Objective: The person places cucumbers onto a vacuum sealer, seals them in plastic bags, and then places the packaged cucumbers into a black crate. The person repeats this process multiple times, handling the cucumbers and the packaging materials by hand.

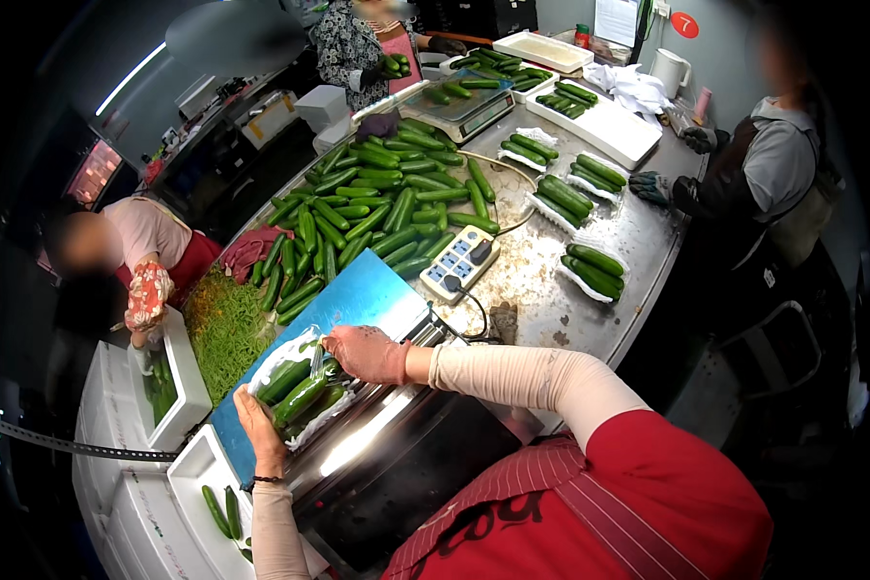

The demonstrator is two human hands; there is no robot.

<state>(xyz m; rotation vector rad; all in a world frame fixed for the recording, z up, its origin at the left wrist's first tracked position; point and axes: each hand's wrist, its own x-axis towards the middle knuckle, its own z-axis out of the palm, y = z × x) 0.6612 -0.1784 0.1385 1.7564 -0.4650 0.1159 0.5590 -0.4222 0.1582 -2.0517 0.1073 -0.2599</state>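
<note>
A white tray of cucumbers [301, 391] rests at the front of a metal wrapping machine [396, 464], with clear plastic film over part of it. My left hand [259, 426], bare, grips the tray's left end. At its far right side my right hand [367, 355], in a pinkish glove, is closed on the clear film [315, 353]. The fingertips of the right hand are partly hidden. Behind the tray lies a blue board [372, 290].
A heap of loose cucumbers [377, 193] and a pile of green beans [227, 324] cover the table's left. A power strip [460, 263] with cables lies beyond the machine. Packed cucumber trays [594, 273] stand right. Foam boxes [188, 387] sit left. Several co-workers stand around.
</note>
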